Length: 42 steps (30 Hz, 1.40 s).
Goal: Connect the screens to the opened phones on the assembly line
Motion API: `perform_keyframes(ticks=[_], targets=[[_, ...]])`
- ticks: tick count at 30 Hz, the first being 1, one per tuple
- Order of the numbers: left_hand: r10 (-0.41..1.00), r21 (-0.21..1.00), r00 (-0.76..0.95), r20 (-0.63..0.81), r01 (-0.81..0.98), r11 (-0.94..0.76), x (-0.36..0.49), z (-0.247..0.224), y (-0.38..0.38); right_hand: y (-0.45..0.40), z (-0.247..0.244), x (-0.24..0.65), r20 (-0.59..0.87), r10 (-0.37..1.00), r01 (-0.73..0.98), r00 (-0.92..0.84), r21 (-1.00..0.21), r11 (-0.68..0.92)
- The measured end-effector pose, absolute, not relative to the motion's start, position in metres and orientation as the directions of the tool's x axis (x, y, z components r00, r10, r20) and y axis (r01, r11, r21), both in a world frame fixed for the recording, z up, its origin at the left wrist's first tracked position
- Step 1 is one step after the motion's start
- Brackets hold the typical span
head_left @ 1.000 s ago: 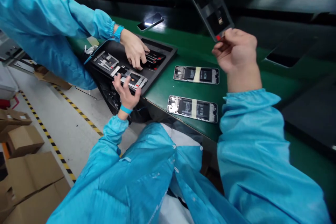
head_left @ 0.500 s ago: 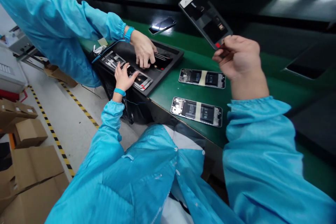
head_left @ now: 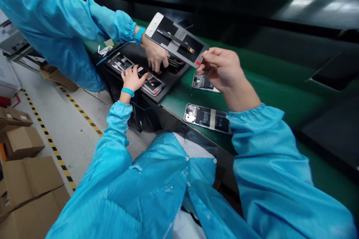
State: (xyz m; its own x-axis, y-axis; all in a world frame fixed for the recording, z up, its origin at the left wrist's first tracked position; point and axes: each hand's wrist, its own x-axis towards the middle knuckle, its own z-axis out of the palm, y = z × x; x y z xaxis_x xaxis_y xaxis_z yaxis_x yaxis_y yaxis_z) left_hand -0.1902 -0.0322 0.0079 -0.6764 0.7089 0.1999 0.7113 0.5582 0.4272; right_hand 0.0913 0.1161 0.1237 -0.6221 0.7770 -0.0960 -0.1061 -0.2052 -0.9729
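My right hand (head_left: 221, 68) pinches one end of a phone screen assembly (head_left: 175, 39), lifted above the bench and tilted. Its inner side shows a white strip, a ribbon cable and a red tab. My left hand (head_left: 132, 79) lies with spread fingers on a stack of similar screen assemblies (head_left: 153, 82) at the near side of a black tray (head_left: 171, 84). In the same tray, a co-worker's hand (head_left: 157, 56) reaches among several more thin panels, partly behind my raised screen.
On the green bench (head_left: 179, 99) lie two opened phone bodies, a near one (head_left: 204, 116) and a farther one (head_left: 199, 82) partly covered by my right hand. Cardboard boxes (head_left: 30, 177) stand on the floor at left. A co-worker's blue sleeve (head_left: 92, 18) crosses behind the tray.
My right hand has carried the screen assembly left and down towards the tray, turning it flatter. My left hand stays on the stack. The co-worker's hand has barely moved.
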Motion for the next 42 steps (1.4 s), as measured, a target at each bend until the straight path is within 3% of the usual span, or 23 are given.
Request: perform_keyframes(ticks=[8,13,21,30,33,37,42], targets=[[0.684,0.353,-0.706,0.186,0.697,0.624,-0.174,0.017,-0.035,0.121,0.096,0.102,-0.125,0.75,-0.084,-0.65,-0.969,-0.234],[0.663,0.352,-0.723,0.197,0.683,0.64,-0.162,0.02,-0.038,0.128,0.068,0.091,-0.069,0.754,-0.063,-0.653,-0.988,-0.144],[0.67,0.329,-0.721,0.176,0.685,0.65,-0.162,0.023,-0.039,0.124,0.05,0.018,-0.277,0.755,0.24,-0.594,-0.957,-0.163],[0.598,0.372,-0.778,0.193,0.622,0.689,-0.152,0.024,-0.044,0.141,0.059,-0.002,-0.278,0.786,0.395,-0.552,-0.918,-0.047],[0.584,0.387,-0.791,0.182,0.604,0.697,-0.148,0.027,-0.044,0.148,0.066,-0.001,-0.224,0.774,0.475,-0.592,-0.873,0.111],[0.579,0.405,-0.801,0.153,0.585,0.702,-0.145,0.03,-0.044,0.156,0.069,0.008,-0.032,0.764,0.603,-0.645,-0.635,0.482],[0.555,0.397,-0.793,0.252,0.608,0.688,-0.141,0.038,-0.049,0.154,0.065,0.068,0.185,0.704,0.502,-0.686,-0.58,0.642]])
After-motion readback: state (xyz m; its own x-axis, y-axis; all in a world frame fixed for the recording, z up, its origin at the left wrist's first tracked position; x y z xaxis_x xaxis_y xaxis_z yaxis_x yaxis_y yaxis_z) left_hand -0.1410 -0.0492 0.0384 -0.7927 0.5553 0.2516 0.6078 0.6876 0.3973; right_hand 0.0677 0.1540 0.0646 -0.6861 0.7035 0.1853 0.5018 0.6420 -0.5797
